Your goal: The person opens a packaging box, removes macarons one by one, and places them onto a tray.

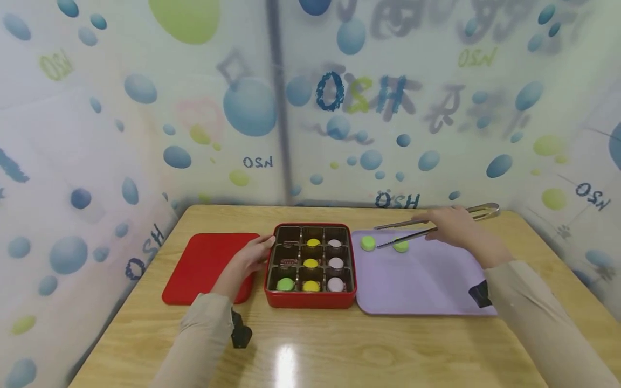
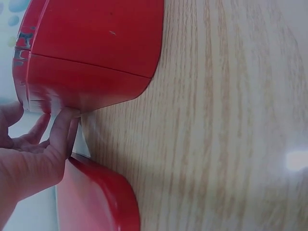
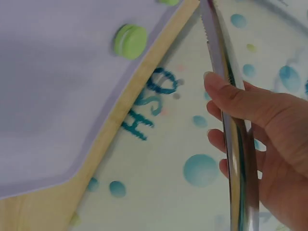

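My right hand [image 1: 453,226] grips metal tongs [image 1: 407,237], thumb on one arm and fingers round the other. The tong tips stand apart with nothing between them, over the left end of a lilac tray [image 1: 412,291]. Two green macarons [image 1: 368,243] lie on that tray, one partly behind the lower tong arm. My left hand [image 1: 254,254] rests its fingertips against the left side of a red tin [image 1: 310,300]. Inside the tin's divided insert are three yellow macarons [image 1: 311,263] in the middle column, three pale pink macarons [image 1: 336,263] at right and a green macaron [image 1: 285,284] front left.
A red lid [image 1: 204,258] lies flat left of the tin, under my left forearm. The tray sits close against the tin's right side. Behind the wooden table [image 1: 310,350] hangs a patterned curtain [image 1: 310,178].
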Demonstrator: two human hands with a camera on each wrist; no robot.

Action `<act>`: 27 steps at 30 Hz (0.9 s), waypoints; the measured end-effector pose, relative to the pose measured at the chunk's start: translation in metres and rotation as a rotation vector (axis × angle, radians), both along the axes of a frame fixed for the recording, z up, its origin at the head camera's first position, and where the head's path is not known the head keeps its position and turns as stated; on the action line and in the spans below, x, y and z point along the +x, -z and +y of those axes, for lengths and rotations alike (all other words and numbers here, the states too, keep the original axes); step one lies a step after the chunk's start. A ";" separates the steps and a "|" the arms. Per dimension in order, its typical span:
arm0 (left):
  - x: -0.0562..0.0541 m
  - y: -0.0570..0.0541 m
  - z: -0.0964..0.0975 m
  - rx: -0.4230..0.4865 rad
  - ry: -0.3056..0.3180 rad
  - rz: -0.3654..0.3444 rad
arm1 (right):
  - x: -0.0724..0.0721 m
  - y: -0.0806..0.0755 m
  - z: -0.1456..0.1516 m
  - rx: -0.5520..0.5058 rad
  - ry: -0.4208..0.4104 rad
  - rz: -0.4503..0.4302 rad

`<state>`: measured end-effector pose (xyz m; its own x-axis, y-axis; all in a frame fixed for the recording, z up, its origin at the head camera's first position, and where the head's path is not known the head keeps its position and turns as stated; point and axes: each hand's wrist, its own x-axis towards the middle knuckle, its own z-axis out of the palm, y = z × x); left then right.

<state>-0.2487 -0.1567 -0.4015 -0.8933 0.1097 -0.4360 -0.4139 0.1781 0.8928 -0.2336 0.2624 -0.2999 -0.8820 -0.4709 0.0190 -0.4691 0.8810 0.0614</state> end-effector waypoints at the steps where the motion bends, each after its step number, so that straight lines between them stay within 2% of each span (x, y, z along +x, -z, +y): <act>1: 0.000 0.000 -0.001 0.001 -0.004 -0.003 | 0.000 -0.003 -0.005 0.001 -0.021 0.015; 6: 0.002 0.000 -0.005 0.009 -0.004 -0.008 | 0.001 -0.012 -0.026 0.014 -0.083 0.066; 9: 0.002 0.001 -0.006 0.008 -0.007 -0.007 | 0.001 -0.015 -0.036 0.009 -0.091 0.060; 15: 0.002 0.002 -0.005 -0.003 -0.008 -0.005 | 0.002 -0.014 -0.053 -0.009 -0.133 0.049; 27: -0.001 -0.001 0.000 -0.005 -0.012 -0.003 | 0.009 -0.013 -0.107 -0.023 -0.303 0.073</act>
